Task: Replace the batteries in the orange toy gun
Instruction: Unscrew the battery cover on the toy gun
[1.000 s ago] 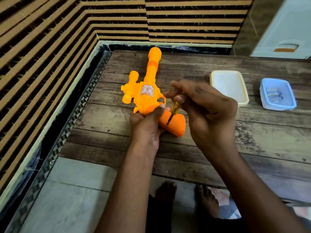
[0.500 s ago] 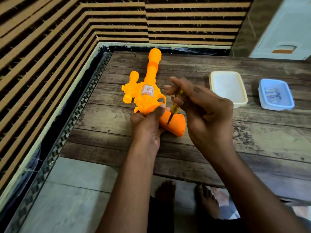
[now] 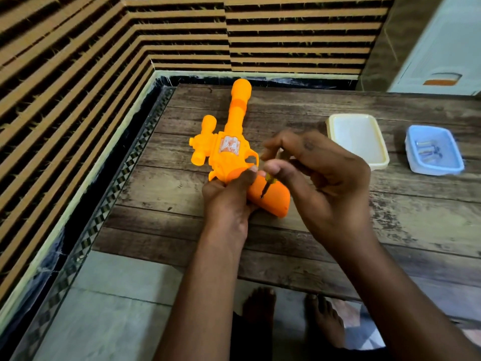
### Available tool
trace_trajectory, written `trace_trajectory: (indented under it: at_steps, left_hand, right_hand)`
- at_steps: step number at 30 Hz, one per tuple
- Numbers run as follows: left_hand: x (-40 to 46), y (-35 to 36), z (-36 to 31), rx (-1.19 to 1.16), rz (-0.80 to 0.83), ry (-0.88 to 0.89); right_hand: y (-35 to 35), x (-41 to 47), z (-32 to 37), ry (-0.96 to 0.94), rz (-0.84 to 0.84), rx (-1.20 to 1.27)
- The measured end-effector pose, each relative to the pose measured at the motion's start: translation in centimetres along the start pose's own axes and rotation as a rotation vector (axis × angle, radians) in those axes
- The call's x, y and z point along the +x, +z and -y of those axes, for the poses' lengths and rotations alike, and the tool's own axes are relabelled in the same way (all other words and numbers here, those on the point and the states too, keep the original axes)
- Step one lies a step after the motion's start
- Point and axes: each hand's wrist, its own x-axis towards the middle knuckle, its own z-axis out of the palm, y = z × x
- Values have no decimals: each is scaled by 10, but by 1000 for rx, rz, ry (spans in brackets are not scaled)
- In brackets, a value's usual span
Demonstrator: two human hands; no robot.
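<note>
The room is a bit dim, and the light is soft and warm, with no bright glare on the table (image 3: 390, 230). Small soft shadows sit under the hands (image 3: 325, 183) and beside the two trays (image 3: 358, 139). The picture is a little fuzzy all over, and the wide lens bends the wall stripes (image 3: 78, 74) near the edges.
</note>
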Motion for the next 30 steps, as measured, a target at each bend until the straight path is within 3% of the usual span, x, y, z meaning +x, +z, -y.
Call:
trace_trajectory:
  at_steps: [5, 11, 17, 23, 30]
  left_hand:
    - [-1, 0, 0, -9, 11, -4]
    - [0, -1, 0, 3, 14, -7]
    - [0, 0, 0, -4, 0, -23]
    - [3, -2, 0, 10, -10, -26]
    - [2, -2, 0, 13, -21, -32]
  right_hand:
    - [6, 1, -2, -45, -49, -38]
    - [4, -2, 4, 3, 51, 55]
    - [8, 0, -2, -51, -109, -96]
    - [4, 0, 2, -14, -22, -20]
    - [10, 1, 2, -11, -56, -24]
